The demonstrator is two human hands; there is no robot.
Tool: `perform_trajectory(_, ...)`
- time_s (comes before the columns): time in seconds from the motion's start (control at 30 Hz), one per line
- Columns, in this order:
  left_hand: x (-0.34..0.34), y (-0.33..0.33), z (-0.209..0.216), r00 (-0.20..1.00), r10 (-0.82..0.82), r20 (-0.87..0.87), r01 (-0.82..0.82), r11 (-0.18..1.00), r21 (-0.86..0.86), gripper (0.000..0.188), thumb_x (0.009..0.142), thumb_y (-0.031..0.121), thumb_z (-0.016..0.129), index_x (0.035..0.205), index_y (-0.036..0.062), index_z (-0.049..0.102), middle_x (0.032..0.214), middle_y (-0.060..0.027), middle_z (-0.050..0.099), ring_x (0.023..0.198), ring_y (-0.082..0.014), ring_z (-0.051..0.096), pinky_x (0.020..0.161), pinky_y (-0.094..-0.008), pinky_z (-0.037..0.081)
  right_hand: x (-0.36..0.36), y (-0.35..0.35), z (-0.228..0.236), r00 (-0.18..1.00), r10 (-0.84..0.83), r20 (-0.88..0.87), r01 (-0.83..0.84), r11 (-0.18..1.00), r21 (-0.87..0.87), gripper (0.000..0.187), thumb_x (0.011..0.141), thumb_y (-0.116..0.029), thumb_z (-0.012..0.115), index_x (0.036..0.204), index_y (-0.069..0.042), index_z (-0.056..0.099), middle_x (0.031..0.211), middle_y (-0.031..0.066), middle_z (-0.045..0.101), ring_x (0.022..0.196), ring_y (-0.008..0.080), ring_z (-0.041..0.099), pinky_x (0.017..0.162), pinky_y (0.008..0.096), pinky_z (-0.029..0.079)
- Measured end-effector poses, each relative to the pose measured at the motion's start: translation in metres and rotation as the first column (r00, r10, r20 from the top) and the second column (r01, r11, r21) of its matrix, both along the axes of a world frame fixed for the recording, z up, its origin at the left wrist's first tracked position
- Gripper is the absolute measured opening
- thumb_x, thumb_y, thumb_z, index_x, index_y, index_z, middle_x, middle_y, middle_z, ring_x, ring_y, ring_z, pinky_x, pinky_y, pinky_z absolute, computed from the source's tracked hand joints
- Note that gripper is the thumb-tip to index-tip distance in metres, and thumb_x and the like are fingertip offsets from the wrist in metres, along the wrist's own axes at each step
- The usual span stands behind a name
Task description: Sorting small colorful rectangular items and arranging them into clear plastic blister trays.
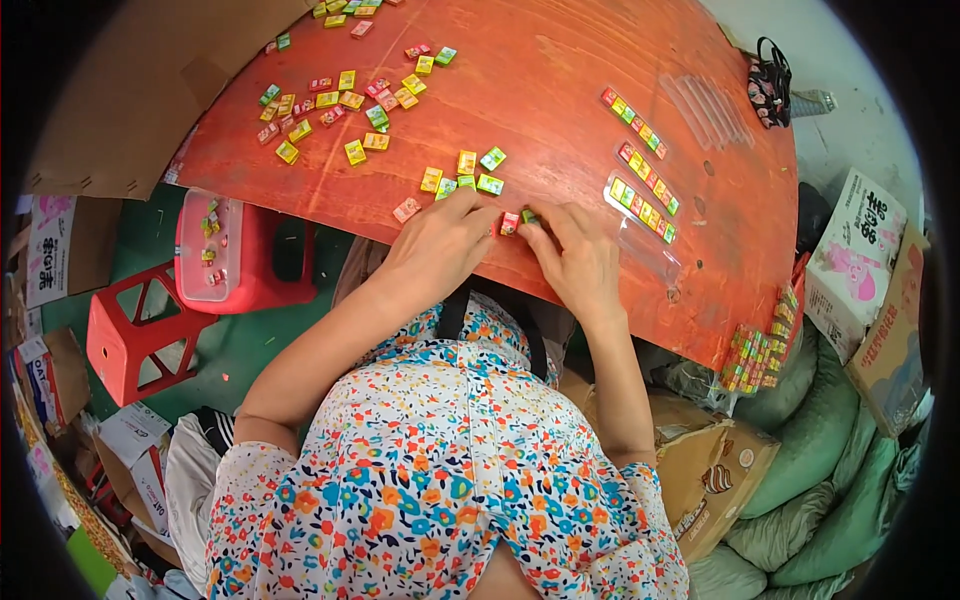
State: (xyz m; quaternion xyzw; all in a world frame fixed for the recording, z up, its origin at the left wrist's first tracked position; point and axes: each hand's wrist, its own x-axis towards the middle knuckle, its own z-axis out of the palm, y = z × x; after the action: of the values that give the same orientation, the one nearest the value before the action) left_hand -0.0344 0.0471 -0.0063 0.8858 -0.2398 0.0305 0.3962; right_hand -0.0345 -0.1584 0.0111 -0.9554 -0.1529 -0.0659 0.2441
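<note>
At the near edge of the red table (560, 100), my left hand (445, 240) has its fingers curled at a sliver of red; what they grip is mostly hidden. My right hand (583, 258) pinches a small green box (529, 216) between thumb and fingers. Between the hands stands a small red box (509, 223). Just beyond them lie several loose boxes, among them a yellow box (467, 161) and a green-and-white box (492, 158). A pink box (406, 210) rests left of my left hand. Right of my right hand lies a clear plastic tray (650, 252).
Three filled strips lie at the right, including a middle strip (648, 178). Clear trays (705, 110) are grouped beyond them. More loose boxes (350, 100) spread across the left. Packed boxes (755, 355) sit at the right corner. A red stool (150, 335) stands at left.
</note>
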Motion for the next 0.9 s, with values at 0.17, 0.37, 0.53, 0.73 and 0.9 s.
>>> perform_trajectory(0.17, 0.001, 0.001, -0.006, 0.997, -0.063, 0.051, 0.068, 0.991, -0.114, 0.033, 0.082, 0.005, 0.067, 0.114, 0.0009, 0.061, 0.107, -0.017, 0.06, 0.092, -0.0367, 0.064, 0.076, -0.0432, 0.054, -0.005, 0.004, -0.004, 0.995, 0.102, 0.005, -0.101, 0.976, 0.194, 0.019, 0.089, -0.008, 0.065, 0.107, -0.004, 0.068, 0.092, 0.0142, 0.067, 0.082, 0.0322, 0.066, 0.07, 0.0392, 0.053)
perform_trajectory(0.37, -0.017, 0.02, 0.014, 0.997, 0.06, -0.057, -0.064, 0.996, -0.057, 0.037, 0.083, 0.01, 0.07, 0.118, 0.0025, 0.061, 0.108, -0.016, 0.06, 0.094, -0.0361, 0.064, 0.079, -0.0423, 0.054, 0.008, -0.006, -0.005, 0.994, 0.103, -0.021, -0.098, 0.981, 0.167, 0.022, 0.087, -0.008, 0.067, 0.109, -0.003, 0.068, 0.096, 0.0142, 0.067, 0.085, 0.0326, 0.066, 0.072, 0.0393, 0.053)
perform_trajectory(0.53, -0.017, 0.02, 0.01, 0.997, 0.07, 0.026, -0.071, 0.997, 0.042, 0.037, 0.083, 0.012, 0.07, 0.118, 0.0038, 0.061, 0.106, -0.0129, 0.059, 0.096, -0.0331, 0.063, 0.079, -0.0417, 0.054, 0.001, 0.006, 0.007, 0.968, 0.252, 0.011, -0.252, 0.964, 0.082, 0.031, 0.081, -0.011, 0.072, 0.111, -0.006, 0.068, 0.111, 0.0113, 0.064, 0.095, 0.0304, 0.063, 0.08, 0.0402, 0.052)
perform_trajectory(0.73, -0.012, 0.003, 0.003, 0.991, 0.061, 0.117, -0.076, 0.99, 0.123, 0.032, 0.082, 0.012, 0.07, 0.112, 0.0036, 0.063, 0.099, -0.0107, 0.057, 0.092, -0.0304, 0.062, 0.075, -0.0406, 0.054, 0.008, 0.01, -0.003, 0.961, 0.268, 0.066, -0.269, 0.963, 0.017, 0.037, 0.076, -0.014, 0.076, 0.111, -0.007, 0.068, 0.119, 0.0093, 0.06, 0.102, 0.0285, 0.059, 0.088, 0.0404, 0.049)
perform_trajectory(0.9, -0.012, 0.008, 0.004, 0.997, 0.046, 0.067, -0.051, 0.996, 0.078, 0.029, 0.082, 0.01, 0.069, 0.11, 0.0038, 0.063, 0.097, -0.0105, 0.056, 0.091, -0.0304, 0.062, 0.075, -0.0414, 0.054, 0.01, 0.001, 0.003, 0.955, 0.284, 0.085, -0.291, 0.952, 0.091, 0.031, 0.077, -0.013, 0.075, 0.107, -0.006, 0.068, 0.118, 0.011, 0.061, 0.102, 0.0291, 0.06, 0.088, 0.04, 0.048)
